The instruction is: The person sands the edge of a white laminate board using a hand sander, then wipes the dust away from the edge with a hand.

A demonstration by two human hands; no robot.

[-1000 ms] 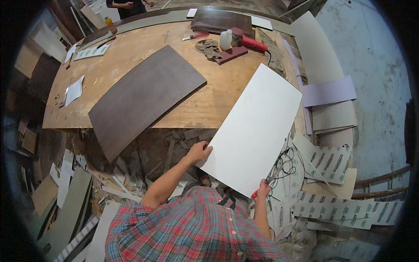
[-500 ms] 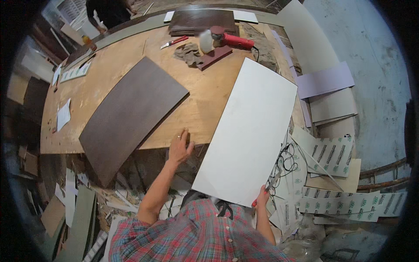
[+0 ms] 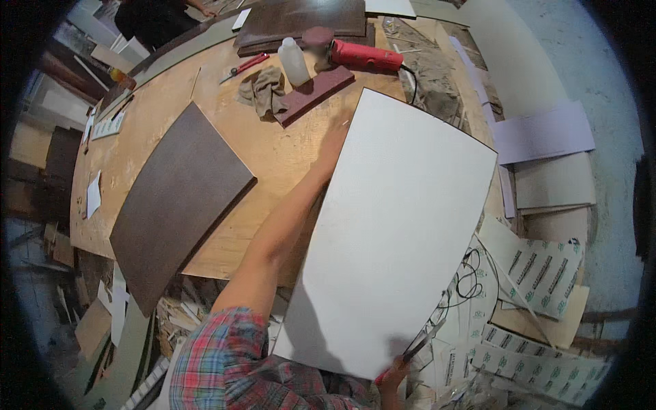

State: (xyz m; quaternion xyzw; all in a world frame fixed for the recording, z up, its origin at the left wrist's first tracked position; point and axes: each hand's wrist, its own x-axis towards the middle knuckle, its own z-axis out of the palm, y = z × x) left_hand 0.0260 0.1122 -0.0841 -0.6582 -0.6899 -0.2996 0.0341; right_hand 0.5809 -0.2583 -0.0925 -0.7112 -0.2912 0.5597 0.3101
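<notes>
Plywood workbench (scuffed), littered workshop floor

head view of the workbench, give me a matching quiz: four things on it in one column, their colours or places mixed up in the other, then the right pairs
Things
1. large panel held by both hands
2. flat panel lying on the left of the bench
3. power tool at the far edge
4. plastic bottle

Descriptions
A. red body with a black cord
B. dark brown
C. white, standing beside a crumpled rag
D. pale off-white, overhanging the near edge of the bench

Pairs: 1-D, 2-B, 3-A, 4-C
</notes>
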